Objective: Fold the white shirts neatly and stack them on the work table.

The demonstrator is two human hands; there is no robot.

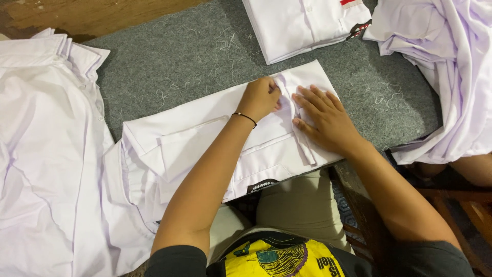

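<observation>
While the shirt lies half-folded on the grey felt mat, I see my left hand curled around a pinched pleat and my right hand spread flat, gripping nothing. The smooth white cotton could slip and crease if I ease off; loose threads could cling.

Layout about the partly folded shirt on the felt mat.

Shirt lies across the near middle of the mat, near edge overhanging toward the person's lap. Left hand rests on its far right part; right hand lies flat just right of it, on the same shirt. Left of the shirt: a loose heap of shirts, touching it. Behind it, apart: a folded shirt. Right and behind: a crumpled pile of shirts.
</observation>
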